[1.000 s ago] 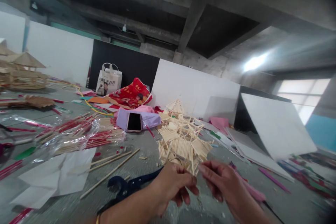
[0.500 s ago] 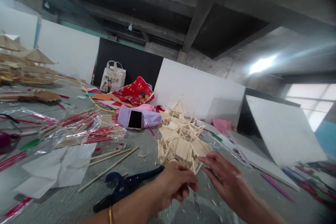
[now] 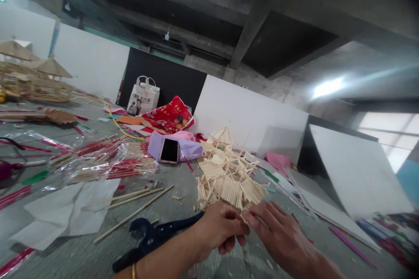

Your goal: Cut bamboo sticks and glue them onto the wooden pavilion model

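In front of me stands a model building made of pale wooden sticks (image 3: 229, 187), with slatted roof panels and a pointed top behind. My left hand (image 3: 225, 229) is at its near edge, fingers curled into a pinch. Fingertip to fingertip with it, my right hand (image 3: 278, 231) is closed too, its fingers pressed together. A tiny pale bit shows between the fingertips, too small to name. Beneath my left forearm lies a dark blue cutter with a hooked jaw (image 3: 149, 235). Loose thin sticks (image 3: 135, 213) lie to the left of it.
Plastic-wrapped stick bundles (image 3: 127, 168) and creased white paper (image 3: 75, 209) lie on the left. A phone (image 3: 169, 150) rests against a lilac packet (image 3: 193, 150). Further back are a red bag (image 3: 168, 115) and finished-looking models (image 3: 49, 78). White boards (image 3: 356, 170) lean at right.
My right hand has moved left and in, and its fingertips now meet those of my left hand. The view has shifted slightly.
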`<state>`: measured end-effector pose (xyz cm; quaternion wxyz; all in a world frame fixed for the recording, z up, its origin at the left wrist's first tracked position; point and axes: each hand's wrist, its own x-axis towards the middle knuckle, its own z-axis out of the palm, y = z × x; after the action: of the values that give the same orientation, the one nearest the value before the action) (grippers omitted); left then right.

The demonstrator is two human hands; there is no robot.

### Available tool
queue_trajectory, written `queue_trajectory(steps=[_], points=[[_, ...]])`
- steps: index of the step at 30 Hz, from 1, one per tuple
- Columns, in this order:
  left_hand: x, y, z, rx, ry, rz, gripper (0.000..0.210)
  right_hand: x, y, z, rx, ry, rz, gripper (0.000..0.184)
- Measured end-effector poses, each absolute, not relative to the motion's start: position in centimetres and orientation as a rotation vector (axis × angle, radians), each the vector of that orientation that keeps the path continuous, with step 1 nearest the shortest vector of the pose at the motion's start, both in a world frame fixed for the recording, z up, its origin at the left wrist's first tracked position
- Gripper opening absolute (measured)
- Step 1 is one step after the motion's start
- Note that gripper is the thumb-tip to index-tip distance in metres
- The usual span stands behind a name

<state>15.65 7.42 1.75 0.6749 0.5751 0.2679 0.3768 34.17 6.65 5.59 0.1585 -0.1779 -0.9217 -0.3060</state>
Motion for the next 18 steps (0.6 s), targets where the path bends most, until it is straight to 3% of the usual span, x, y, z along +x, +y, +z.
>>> queue_trajectory(steps=[18], points=[[17.1,7.0,1.6,1.117,0.691,0.999,0.025,34.8,8.0,5.3,-0.513,-2.575,-1.053,0.021]])
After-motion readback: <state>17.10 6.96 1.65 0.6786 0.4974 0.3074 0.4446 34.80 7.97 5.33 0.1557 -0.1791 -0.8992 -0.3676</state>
